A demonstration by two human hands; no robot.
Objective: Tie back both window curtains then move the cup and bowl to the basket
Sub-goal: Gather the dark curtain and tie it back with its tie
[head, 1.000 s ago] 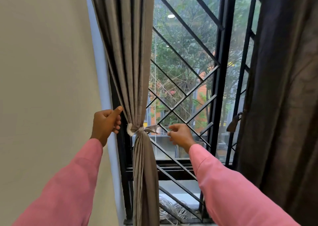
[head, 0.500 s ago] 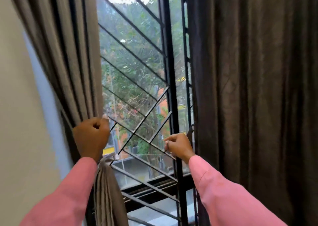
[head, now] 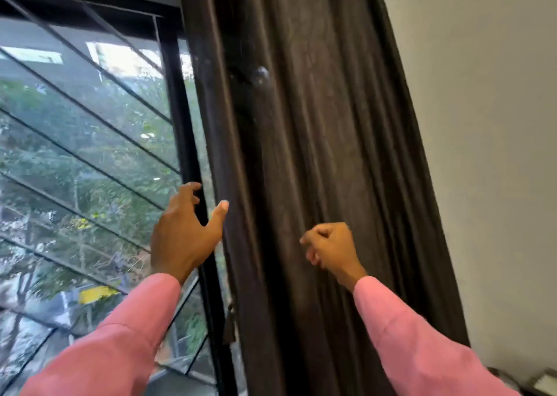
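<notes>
The dark brown right curtain (head: 316, 154) hangs loose and full-length in the middle of the view. My left hand (head: 184, 232) is raised at its left edge with fingers spread, thumb near the fabric, in front of the black window frame (head: 180, 118). My right hand (head: 331, 249) is a loose fist in front of the curtain folds and holds nothing. A dark tie-back strap (head: 230, 323) hangs at the curtain's left edge below my left hand. The left curtain, cup, bowl and basket are out of view.
Black diagonal grille bars (head: 90, 160) cover the window on the left, with trees outside. A white wall (head: 488, 154) stands to the right of the curtain. Some objects show at the bottom right corner (head: 542, 380).
The view has swung right from the tied grey left curtain to the dark right curtain. Both hands left the tie; my left hand has opened near the right curtain's edge.
</notes>
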